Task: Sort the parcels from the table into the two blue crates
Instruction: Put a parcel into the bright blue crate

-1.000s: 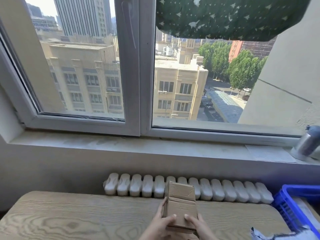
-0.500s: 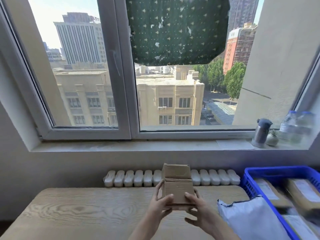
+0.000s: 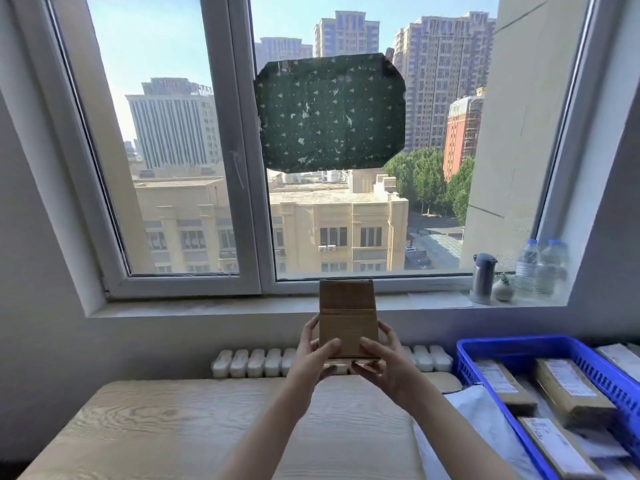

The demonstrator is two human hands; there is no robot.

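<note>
A small brown cardboard box [image 3: 347,317] is held upright in the air in front of the window sill, above the far edge of the wooden table [image 3: 173,427]. My left hand [image 3: 311,355] grips its lower left side and my right hand [image 3: 384,363] grips its lower right side. One blue crate [image 3: 519,344] stands at the right with several brown parcels with white labels inside. A white plastic mailer bag [image 3: 474,420] lies on the table beside the crate. The second crate is out of view.
A white radiator [image 3: 256,362] runs behind the table under the sill. On the sill at the right stand a metal flask [image 3: 483,278], a small vase [image 3: 503,289] and two water bottles [image 3: 540,266]. A green patterned sheet [image 3: 329,112] covers part of the window.
Both hands have lifted the box higher, from table level to in front of the sill. The view has tilted and widened, bringing the blue crate and the mailer bag into sight.
</note>
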